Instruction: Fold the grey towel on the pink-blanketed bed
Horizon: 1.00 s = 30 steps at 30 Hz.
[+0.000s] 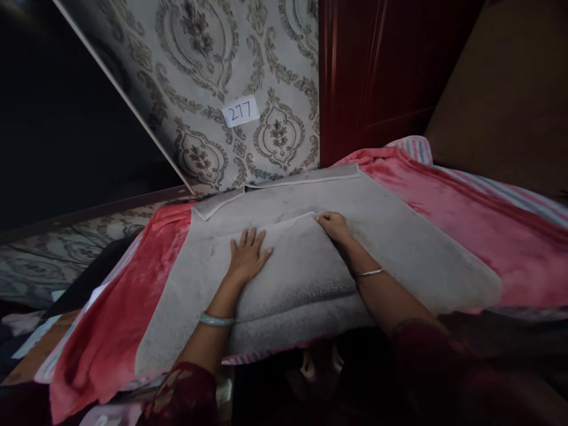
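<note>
The grey cloth (399, 248) lies across the middle of the red blanket (465, 236), towards its front edge, the left hand (247, 259) resting flat, gripping nothing, while the right hand (333, 227) pinches the corner of a flap (302, 260) that might crease if tugged unevenly.

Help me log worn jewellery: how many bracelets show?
2: a green bracelet worn behind the left hand, and a silver bracelet worn behind the right hand. The sleeves may hide others.
</note>
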Tool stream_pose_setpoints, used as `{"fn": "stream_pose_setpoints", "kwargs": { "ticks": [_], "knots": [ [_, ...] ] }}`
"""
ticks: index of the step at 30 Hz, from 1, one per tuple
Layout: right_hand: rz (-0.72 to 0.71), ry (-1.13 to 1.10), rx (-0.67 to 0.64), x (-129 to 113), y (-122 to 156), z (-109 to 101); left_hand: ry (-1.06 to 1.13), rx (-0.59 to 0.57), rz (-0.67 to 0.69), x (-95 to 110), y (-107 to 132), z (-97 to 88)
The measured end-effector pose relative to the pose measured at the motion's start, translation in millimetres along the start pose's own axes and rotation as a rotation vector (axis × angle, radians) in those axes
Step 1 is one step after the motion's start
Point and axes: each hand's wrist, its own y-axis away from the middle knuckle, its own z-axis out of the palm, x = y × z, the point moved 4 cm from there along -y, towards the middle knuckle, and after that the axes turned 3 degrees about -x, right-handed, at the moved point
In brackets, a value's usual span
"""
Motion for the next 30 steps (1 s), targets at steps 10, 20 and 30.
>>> {"fn": "stream_pose_setpoints", "kwargs": {
  "ticks": [10, 20, 30],
  "knots": [
    [0.014, 0.010, -0.007, -7.0, 1.2, -2.5, 0.018, -0.034, -0.042, -3.7, 1.1, 16.3],
    [-0.028, 0.071, -0.058, -9.5, 71.3, -20.0, 0.039, -0.001, -0.021, -3.5, 0.0, 17.9],
    [0.022, -0.014, -0.026, -3.8, 101.8, -27.5, 0.068, -0.009, -0.016, -7.2, -3.4, 15.0]
  ]
}}
